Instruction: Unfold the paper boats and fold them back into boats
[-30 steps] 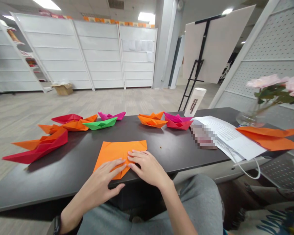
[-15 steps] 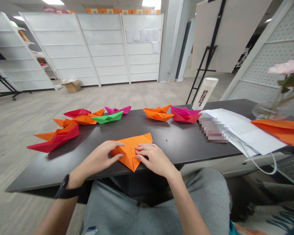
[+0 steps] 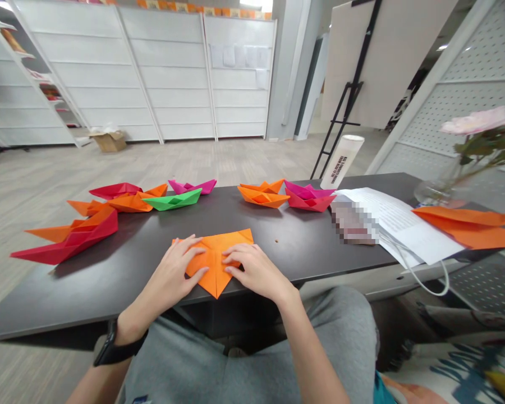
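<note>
A folded orange paper [image 3: 215, 264] lies on the dark table [image 3: 109, 292] near its front edge, its point toward me. My left hand [image 3: 172, 270] presses its left side, and my right hand [image 3: 255, 270] presses its right side, fingertips nearly meeting on the fold. A black watch [image 3: 120, 349] circles my left wrist. Further back stand paper boats: a green one [image 3: 172, 199], a magenta one [image 3: 192, 186], an orange one [image 3: 263, 196] and a pink-red one [image 3: 309, 199]. A large red-and-orange boat [image 3: 73, 238] lies at the left.
Papers [image 3: 421, 235] and a pixelated object [image 3: 353, 223] lie on the right of the table. Beyond them are a folded orange sheet [image 3: 467, 227], a glass vase [image 3: 435, 193] with pink flowers, and a white tube [image 3: 341, 161] at the back edge.
The orange paper has gone from a wide flat shape to a narrower one pointing toward me. My left hand has moved onto its left side, and the view has shifted slightly.
</note>
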Demonstrator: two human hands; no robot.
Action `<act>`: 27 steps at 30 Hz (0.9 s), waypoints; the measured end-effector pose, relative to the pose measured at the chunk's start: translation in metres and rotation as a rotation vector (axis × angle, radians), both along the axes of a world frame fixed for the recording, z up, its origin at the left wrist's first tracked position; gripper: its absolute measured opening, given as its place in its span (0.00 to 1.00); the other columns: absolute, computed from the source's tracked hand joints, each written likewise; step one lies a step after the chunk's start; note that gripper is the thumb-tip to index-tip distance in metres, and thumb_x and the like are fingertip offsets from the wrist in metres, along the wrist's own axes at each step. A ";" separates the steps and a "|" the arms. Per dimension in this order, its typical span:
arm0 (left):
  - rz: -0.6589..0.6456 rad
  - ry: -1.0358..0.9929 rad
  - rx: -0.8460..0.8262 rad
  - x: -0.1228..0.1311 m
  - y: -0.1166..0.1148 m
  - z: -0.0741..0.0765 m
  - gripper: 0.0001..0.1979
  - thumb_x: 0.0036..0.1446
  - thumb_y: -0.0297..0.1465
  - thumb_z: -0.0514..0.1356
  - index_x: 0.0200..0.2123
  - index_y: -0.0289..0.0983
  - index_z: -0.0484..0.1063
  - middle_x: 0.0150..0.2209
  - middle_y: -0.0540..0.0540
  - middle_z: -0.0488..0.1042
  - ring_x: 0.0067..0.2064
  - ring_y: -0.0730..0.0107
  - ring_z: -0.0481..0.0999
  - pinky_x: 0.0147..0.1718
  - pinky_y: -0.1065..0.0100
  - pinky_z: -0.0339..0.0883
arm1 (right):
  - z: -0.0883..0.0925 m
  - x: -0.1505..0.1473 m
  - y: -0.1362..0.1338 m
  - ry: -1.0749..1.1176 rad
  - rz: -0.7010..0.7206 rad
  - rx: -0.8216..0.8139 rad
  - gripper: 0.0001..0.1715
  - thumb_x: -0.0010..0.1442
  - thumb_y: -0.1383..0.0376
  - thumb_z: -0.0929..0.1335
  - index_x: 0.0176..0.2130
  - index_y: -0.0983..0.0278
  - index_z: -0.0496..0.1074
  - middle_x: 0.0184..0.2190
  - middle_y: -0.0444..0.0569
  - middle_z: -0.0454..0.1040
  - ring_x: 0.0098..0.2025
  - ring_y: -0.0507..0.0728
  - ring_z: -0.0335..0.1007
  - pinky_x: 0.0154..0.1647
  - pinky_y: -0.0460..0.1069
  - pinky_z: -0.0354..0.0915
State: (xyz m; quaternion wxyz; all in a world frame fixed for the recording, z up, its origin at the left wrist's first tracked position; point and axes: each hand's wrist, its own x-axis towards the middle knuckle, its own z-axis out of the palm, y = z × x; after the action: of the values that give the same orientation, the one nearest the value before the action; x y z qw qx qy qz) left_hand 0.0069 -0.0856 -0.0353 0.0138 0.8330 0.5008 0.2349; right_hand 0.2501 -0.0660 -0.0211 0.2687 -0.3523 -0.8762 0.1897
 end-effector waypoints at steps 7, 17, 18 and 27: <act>0.011 0.143 -0.011 -0.009 0.015 0.004 0.32 0.60 0.41 0.59 0.64 0.36 0.56 0.62 0.34 0.67 0.66 0.45 0.61 0.64 0.35 0.45 | 0.005 -0.002 0.015 -0.039 -0.184 0.113 0.41 0.54 0.61 0.74 0.63 0.62 0.62 0.63 0.57 0.65 0.66 0.64 0.55 0.70 0.67 0.38; 0.013 0.217 0.167 -0.004 0.007 0.003 0.29 0.60 0.37 0.58 0.63 0.37 0.60 0.61 0.36 0.68 0.62 0.47 0.68 0.66 0.40 0.46 | 0.004 0.000 0.011 -0.031 -0.209 0.180 0.35 0.52 0.58 0.75 0.57 0.61 0.69 0.56 0.55 0.68 0.61 0.62 0.61 0.71 0.65 0.35; 0.007 0.217 0.180 -0.006 0.008 0.001 0.29 0.60 0.38 0.58 0.63 0.37 0.60 0.61 0.36 0.68 0.62 0.46 0.68 0.66 0.40 0.46 | 0.005 0.000 0.010 -0.033 -0.205 0.184 0.32 0.52 0.58 0.76 0.55 0.61 0.71 0.57 0.54 0.67 0.61 0.62 0.60 0.71 0.65 0.34; -0.029 0.152 0.272 -0.016 0.024 -0.018 0.24 0.58 0.40 0.57 0.55 0.36 0.69 0.46 0.36 0.75 0.49 0.45 0.75 0.62 0.37 0.53 | 0.004 0.001 0.008 -0.048 -0.195 0.189 0.41 0.54 0.55 0.75 0.62 0.62 0.62 0.54 0.51 0.71 0.58 0.58 0.63 0.72 0.61 0.34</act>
State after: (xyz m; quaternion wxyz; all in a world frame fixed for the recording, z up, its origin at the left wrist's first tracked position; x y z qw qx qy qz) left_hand -0.0096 -0.0614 -0.0532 -0.1339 0.8497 0.4519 0.2365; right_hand 0.2511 -0.0582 -0.0168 0.2970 -0.4133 -0.8579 0.0709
